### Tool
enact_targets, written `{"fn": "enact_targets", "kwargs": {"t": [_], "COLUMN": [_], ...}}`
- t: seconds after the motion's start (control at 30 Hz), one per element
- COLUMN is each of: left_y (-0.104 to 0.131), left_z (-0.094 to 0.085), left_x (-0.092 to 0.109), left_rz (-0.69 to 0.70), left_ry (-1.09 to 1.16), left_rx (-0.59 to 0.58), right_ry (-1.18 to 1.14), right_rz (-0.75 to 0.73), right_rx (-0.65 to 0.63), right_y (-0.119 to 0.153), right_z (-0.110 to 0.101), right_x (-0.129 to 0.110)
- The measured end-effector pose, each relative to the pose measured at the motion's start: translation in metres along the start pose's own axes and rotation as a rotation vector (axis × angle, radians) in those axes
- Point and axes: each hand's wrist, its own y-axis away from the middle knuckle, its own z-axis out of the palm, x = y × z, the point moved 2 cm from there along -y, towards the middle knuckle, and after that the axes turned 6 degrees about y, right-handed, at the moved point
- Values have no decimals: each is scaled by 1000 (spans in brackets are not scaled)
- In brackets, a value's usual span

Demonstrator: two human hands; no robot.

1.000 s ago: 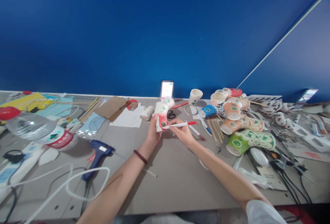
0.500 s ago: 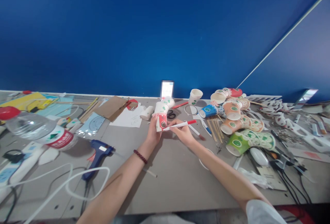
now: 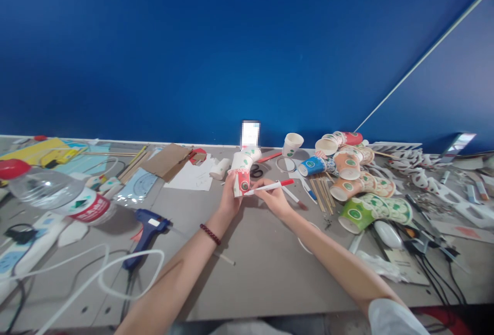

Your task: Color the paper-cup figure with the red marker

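My left hand (image 3: pixel 230 198) is closed around a red-and-white paper cup (image 3: pixel 242 177), the lowest of a curved run of joined paper cups. White cups (image 3: pixel 243 160) with green marks continue up from it, bending to the right. In my right hand (image 3: pixel 273 199) is a white marker with a red end (image 3: pixel 266 187), pinched between the fingers. Its left end meets or nearly meets the red cup beside a dark round spot; exact contact is too small to tell. A lit phone (image 3: pixel 250 133) stands behind the cups, and black scissors (image 3: pixel 256 171) lie just right of them.
On the right lie joined paper cups in green (image 3: pixel 355 215), orange and blue, with wooden sticks (image 3: pixel 321 195). A single white cup (image 3: pixel 293 144) stands near the wall. To the left are a blue glue gun (image 3: pixel 148 234), a water bottle (image 3: pixel 62 196), cardboard (image 3: pixel 169 162) and looping white cable (image 3: pixel 104 273).
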Motion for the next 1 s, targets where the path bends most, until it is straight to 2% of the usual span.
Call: {"fn": "enact_targets", "kwargs": {"t": [0.2, 0.37, 0.43, 0.63, 0.83, 1.0], "left_y": [0, 1, 1, 2, 4, 1], "left_z": [0, 2, 3, 4, 5, 1], "left_x": [-1, 0, 1, 2, 3, -1], "left_rz": [16, 8, 10, 26, 24, 11], "left_ry": [-1, -37, -26, 14, -44, -26], "left_rx": [25, -14, -17, 30, -27, -13], "right_ry": [11, -9, -15, 5, -18, 25], "right_rz": [17, 26, 40, 60, 34, 43], "right_rx": [36, -28, -14, 21, -42, 92], "right_y": [0, 0, 0, 0, 0, 0], "right_z": [1, 1, 0, 1, 1, -6], "right_x": [2, 1, 1, -1, -3, -7]}}
